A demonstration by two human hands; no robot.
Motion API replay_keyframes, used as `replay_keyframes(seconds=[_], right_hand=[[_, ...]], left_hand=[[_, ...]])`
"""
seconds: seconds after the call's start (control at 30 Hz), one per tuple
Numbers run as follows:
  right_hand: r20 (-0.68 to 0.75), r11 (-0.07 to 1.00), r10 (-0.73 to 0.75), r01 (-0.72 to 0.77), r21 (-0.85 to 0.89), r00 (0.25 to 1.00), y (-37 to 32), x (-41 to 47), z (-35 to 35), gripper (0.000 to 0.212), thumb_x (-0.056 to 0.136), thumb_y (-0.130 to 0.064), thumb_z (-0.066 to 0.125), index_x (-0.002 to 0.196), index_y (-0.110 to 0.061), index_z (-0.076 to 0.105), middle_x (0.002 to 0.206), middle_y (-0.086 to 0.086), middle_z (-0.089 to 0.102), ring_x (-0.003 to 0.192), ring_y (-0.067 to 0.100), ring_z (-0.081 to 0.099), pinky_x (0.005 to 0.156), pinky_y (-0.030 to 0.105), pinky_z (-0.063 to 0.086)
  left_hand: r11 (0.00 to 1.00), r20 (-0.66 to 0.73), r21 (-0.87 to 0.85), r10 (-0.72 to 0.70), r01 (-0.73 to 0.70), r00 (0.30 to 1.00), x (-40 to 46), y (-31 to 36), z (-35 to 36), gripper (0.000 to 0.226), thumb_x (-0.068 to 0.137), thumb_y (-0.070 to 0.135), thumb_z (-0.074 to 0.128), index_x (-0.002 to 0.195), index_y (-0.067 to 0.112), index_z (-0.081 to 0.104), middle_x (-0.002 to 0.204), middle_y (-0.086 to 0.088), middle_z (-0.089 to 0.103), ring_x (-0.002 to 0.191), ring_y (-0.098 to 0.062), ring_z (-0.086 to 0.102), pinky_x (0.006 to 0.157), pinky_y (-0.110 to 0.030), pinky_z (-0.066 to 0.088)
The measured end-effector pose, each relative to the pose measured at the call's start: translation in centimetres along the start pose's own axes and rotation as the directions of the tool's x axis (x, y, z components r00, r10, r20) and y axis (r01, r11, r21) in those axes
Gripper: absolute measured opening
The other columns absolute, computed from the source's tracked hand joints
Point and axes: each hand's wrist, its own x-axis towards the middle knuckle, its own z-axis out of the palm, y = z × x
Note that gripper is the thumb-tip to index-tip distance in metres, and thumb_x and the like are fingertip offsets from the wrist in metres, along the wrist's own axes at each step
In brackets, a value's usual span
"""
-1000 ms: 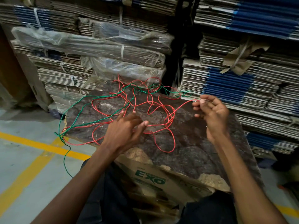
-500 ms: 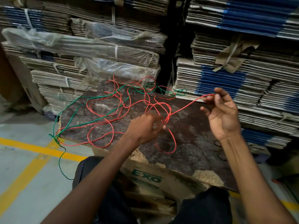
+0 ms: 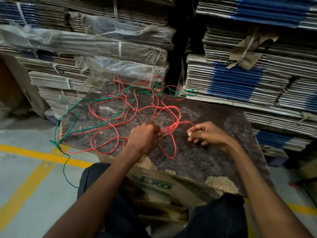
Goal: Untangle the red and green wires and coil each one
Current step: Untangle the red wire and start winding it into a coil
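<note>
We hold the red wire (image 3: 137, 109) in both hands over the dark surface (image 3: 214, 152). Our left hand (image 3: 144, 136) is clamped on a bunch of red strands near the surface's middle, fingers curled round them; we judge it gathers loops there so that a coil can start to build. Our right hand (image 3: 205, 133), just right of the left, pinches a short bend of the same wire between thumb and fingers, low over the surface. It probably holds the free run taut enough to feed across.

The rest of the red wire sprawls in loose loops over the far and left parts of the surface, with one loop reaching the near side below our left hand. The green wire (image 3: 89, 107) weaves through it, from the far right edge of the surface across to the left corner, where it crosses the red and hangs down toward the floor (image 3: 25, 169). The two wires are not yet apart, and no coil is finished.

Half a second ago our right hand was raised and farther right, stretching a red strand in the air. Now it has dropped and come in close to the left, and the strand between them is short. The left hand has barely shifted and keeps its hold.
</note>
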Motion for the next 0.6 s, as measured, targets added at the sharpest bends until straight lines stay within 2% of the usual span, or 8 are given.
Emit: replay_keyframes(seconds=[0.07, 0.17, 0.27, 0.33, 0.4, 0.5, 0.6], right_hand=[[-0.138, 0.996, 0.015, -0.002, 0.093, 0.990, -0.9, 0.8, 1.3, 0.016, 0.094, -0.031, 0.061, 0.100, -0.016, 0.064, 0.082, 0.001, 0.071, 0.063, 0.007, 0.055, 0.052, 0.019, 0.037], [-0.089, 0.960, 0.021, 0.005, 0.279, 0.996, -2.2, 1.3, 3.2, 0.033, 0.094, -0.043, 0.057, 0.104, -0.013, 0.066, 0.091, 0.004, 0.074, 0.067, 0.009, 0.060, 0.053, 0.020, 0.044], [-0.033, 0.892, -0.044, 0.054, 0.449, 0.998, -3.2, 1.7, 4.6, 0.015, 0.095, -0.027, 0.060, 0.104, -0.017, 0.066, 0.091, 0.002, 0.073, 0.074, 0.010, 0.065, 0.057, 0.022, 0.051], [-0.072, 0.842, -0.090, 0.114, 0.527, 0.993, -3.5, 1.9, 5.1, 0.010, 0.091, -0.013, 0.064, 0.101, -0.014, 0.066, 0.083, 0.001, 0.072, 0.070, 0.010, 0.066, 0.054, 0.020, 0.053], [-0.122, 0.809, -0.105, 0.156, 0.566, 0.987, -3.5, 2.0, 5.1, 0.009, 0.088, -0.008, 0.067, 0.096, -0.011, 0.067, 0.074, -0.002, 0.072, 0.062, 0.006, 0.065, 0.050, 0.018, 0.052], [-0.131, 0.812, -0.149, 0.196, 0.550, 0.980, -3.3, 1.9, 4.6, 0.012, 0.085, -0.006, 0.070, 0.097, -0.009, 0.066, 0.073, -0.002, 0.070, 0.059, 0.003, 0.063, 0.052, 0.021, 0.053], [-0.191, 0.824, -0.087, 0.179, 0.538, 0.978, -2.8, 2.1, 4.1, 0.011, 0.083, -0.004, 0.072, 0.089, -0.010, 0.065, 0.071, 0.001, 0.066, 0.061, 0.007, 0.062, 0.049, 0.022, 0.053]], left_hand=[[0.999, -0.046, -0.023, 0.029, -0.030, 0.999, 0.0, -0.4, 0.0, 0.019, 0.090, 0.029, 0.056, 0.102, 0.020, 0.067, 0.106, -0.005, 0.064, 0.100, -0.035, 0.062, 0.072, -0.042, 0.050], [0.996, -0.079, -0.065, 0.062, -0.067, 0.995, 0.3, -0.9, 0.0, 0.020, 0.092, 0.033, 0.056, 0.102, 0.022, 0.068, 0.101, -0.004, 0.064, 0.096, -0.034, 0.063, 0.069, -0.041, 0.050], [0.992, -0.090, -0.087, 0.085, -0.092, 0.992, 0.5, -1.0, -0.1, 0.029, 0.090, 0.041, 0.050, 0.099, 0.022, 0.069, 0.095, -0.003, 0.064, 0.092, -0.033, 0.064, 0.065, -0.040, 0.049], [0.989, -0.107, -0.100, 0.098, -0.109, 0.989, 0.5, -1.0, -0.3, 0.042, 0.087, 0.049, 0.039, 0.097, 0.022, 0.069, 0.092, -0.002, 0.064, 0.090, -0.031, 0.064, 0.063, -0.038, 0.046], [0.983, -0.139, -0.131, 0.107, -0.125, 0.984, 0.5, -1.2, -0.6, 0.050, 0.085, 0.054, 0.033, 0.092, 0.020, 0.069, 0.087, -0.001, 0.064, 0.085, -0.030, 0.063, 0.060, -0.037, 0.045], [0.981, -0.198, -0.142, 0.099, -0.128, 0.975, 0.6, -1.6, -1.1, 0.041, 0.088, 0.048, 0.041, 0.088, 0.018, 0.068, 0.082, -0.002, 0.063, 0.080, -0.030, 0.063, 0.058, -0.040, 0.048], [0.986, -0.276, -0.119, 0.078, -0.115, 0.958, 0.4, -2.5, -1.8, 0.019, 0.089, 0.029, 0.055, 0.092, 0.019, 0.071, 0.085, -0.003, 0.066, 0.081, -0.033, 0.065, 0.056, -0.036, 0.046]])
